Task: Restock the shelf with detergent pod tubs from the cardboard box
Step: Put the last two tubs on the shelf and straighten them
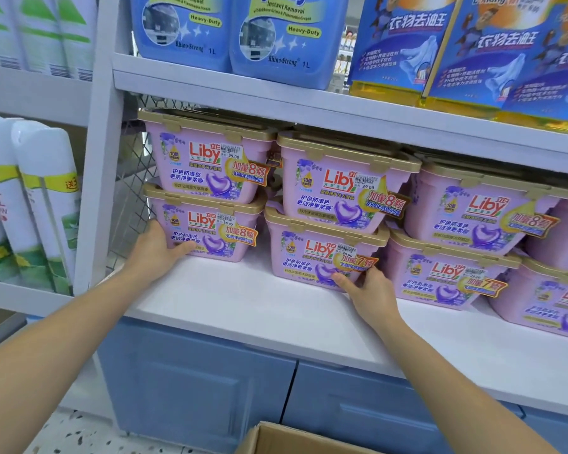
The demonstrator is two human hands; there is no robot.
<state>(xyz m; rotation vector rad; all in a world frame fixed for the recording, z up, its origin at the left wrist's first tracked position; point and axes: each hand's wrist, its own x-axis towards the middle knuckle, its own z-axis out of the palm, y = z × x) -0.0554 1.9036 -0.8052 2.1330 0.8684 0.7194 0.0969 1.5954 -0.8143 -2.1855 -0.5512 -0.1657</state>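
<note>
Pink detergent pod tubs with gold lids stand two high on the white shelf (236,299). My left hand (159,245) rests on the front left corner of the lower tub in the leftmost stack (207,229), thumb across its front. My right hand (368,288) touches the lower front edge of the bottom tub in the second stack (315,253), fingers curled against its face. Neither tub is lifted. A corner of the cardboard box (286,439) shows at the bottom edge; its contents are hidden.
More pink tub stacks (466,231) fill the shelf to the right. Blue 1L jugs (276,37) and blue-yellow detergent bottles (473,50) stand on the shelf above. White spray cans (30,198) fill the left bay. A wire mesh divider (135,178) and blue cabinet doors (197,385) are nearby.
</note>
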